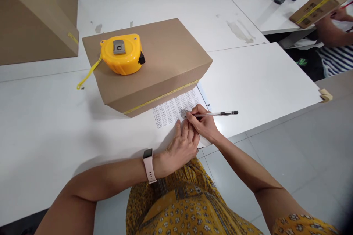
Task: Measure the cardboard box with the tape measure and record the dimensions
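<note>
Pen (224,113), clear-barrelled: tip at the sheet (168,112), pinched between thumb and curled fingers of the right hand (206,125). Sheet, columned: on white table (253,84), against or partly under carton, cannot tell which. Left hand (182,146): fingers extended, gripping nothing, laid at sheet's lower part; steady flat pressure, clear of the tip, should suit neat writing. Carton (165,51): bears yellow tape measure (122,57).

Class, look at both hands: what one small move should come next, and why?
Probably a short pen stroke by the right hand: it grips the pen with the tip down at the sheet, and the left hand lies flat over the sheet's near part, seemingly steadying it. The tape measure sits unheld on the box.
</note>
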Available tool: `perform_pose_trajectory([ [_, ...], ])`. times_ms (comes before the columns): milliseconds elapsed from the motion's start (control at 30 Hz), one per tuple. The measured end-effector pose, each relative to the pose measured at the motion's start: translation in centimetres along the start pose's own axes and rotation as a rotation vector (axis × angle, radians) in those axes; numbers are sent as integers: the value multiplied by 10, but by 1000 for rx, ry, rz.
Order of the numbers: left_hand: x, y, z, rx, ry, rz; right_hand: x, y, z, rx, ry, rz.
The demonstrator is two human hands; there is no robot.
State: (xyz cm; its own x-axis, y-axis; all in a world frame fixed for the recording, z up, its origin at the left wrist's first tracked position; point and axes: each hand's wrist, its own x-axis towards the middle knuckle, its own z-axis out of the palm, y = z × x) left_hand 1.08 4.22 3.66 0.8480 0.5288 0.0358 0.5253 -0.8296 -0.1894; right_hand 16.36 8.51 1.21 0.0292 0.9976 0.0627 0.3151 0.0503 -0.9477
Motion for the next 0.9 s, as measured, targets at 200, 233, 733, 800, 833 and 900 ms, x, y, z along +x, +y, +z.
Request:
perform_pose_trajectory([
  [200, 0, -1, -2, -22, -10, 0, 0, -2, 1, -5, -6, -11],
  [233, 0, 0, -2, -29, -9, -5, 0, -3, 1, -6, -8, -10],
  [733, -2, 1, 3, 17, 13, -5, -1, 4, -1, -15, 5, 0],
  [800, -2, 1, 3, 14, 19, -10, -1, 4, -1, -17, 15, 1],
  [833, -2, 1, 3, 14, 19, -12, -1, 4, -1, -19, 19, -2],
  [900, -3, 1, 2, 16, 17, -13, 0, 4, -1, -24, 27, -7],
])
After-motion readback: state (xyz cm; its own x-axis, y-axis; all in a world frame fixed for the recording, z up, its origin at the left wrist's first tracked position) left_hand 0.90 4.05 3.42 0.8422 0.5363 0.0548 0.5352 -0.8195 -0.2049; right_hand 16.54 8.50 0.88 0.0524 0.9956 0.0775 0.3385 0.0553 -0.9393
